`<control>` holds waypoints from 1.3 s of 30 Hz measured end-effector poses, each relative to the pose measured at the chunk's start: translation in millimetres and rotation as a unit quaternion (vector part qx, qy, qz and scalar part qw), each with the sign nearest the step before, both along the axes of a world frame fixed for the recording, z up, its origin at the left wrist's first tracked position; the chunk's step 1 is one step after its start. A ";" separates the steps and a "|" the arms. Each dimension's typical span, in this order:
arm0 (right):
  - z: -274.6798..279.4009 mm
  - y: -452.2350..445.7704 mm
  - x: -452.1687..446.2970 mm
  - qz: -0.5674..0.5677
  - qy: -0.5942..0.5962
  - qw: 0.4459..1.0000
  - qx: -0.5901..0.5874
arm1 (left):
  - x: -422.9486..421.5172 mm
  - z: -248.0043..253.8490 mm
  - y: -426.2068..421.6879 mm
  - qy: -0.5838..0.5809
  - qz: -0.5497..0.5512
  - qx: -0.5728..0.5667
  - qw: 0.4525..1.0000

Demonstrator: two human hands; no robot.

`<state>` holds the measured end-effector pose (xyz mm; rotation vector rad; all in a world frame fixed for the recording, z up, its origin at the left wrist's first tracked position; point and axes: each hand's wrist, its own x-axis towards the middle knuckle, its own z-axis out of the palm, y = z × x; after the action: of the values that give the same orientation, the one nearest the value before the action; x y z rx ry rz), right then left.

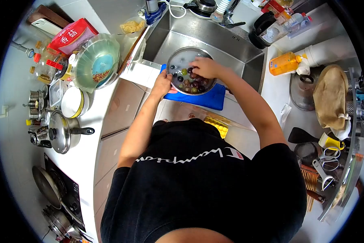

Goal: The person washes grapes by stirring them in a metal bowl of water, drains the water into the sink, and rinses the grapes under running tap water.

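A round metal bowl (pixel 211 56) of cloudy water sits at the front edge of the steel sink, tilted slightly, with dark purple and green grapes (pixel 194 86) in it. My left hand (pixel 162 84) grips the bowl's left rim. Over the bowl's right side, my right hand (pixel 205 67) reaches in among the grapes; its fingertips are hidden or blurred, so what they hold cannot be made out. Beneath the bowl a blue cloth (pixel 214 100) hangs over the counter's front edge.
The sink (pixel 230 60) has a faucet (pixel 228 20) behind it. On the left counter stand a green basin (pixel 83 69), white bowls (pixel 73 102) and a lidded pot (pixel 60 131). An orange bottle (pixel 282 64), a glass lid and utensils lie at right.
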<state>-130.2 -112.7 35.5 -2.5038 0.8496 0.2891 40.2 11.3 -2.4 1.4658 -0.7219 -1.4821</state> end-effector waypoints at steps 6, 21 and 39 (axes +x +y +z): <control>-26.7 -16.9 17.6 -0.193 0.013 0.980 0.039 | -1.4 2.5 0.7 -0.005 0.011 -0.010 1.000; 25.2 -3.1 10.6 -0.138 0.030 0.989 0.036 | -0.1 -0.7 0.6 0.015 -0.002 -0.010 1.000; -10.6 6.3 13.0 -0.325 -0.224 0.858 0.330 | 0.0 0.0 2.3 -0.006 0.003 -0.003 1.000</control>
<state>-117.2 -106.4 25.0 -1.4506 1.0955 -0.2067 40.2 13.5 -2.4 1.4725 -0.7273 -1.4658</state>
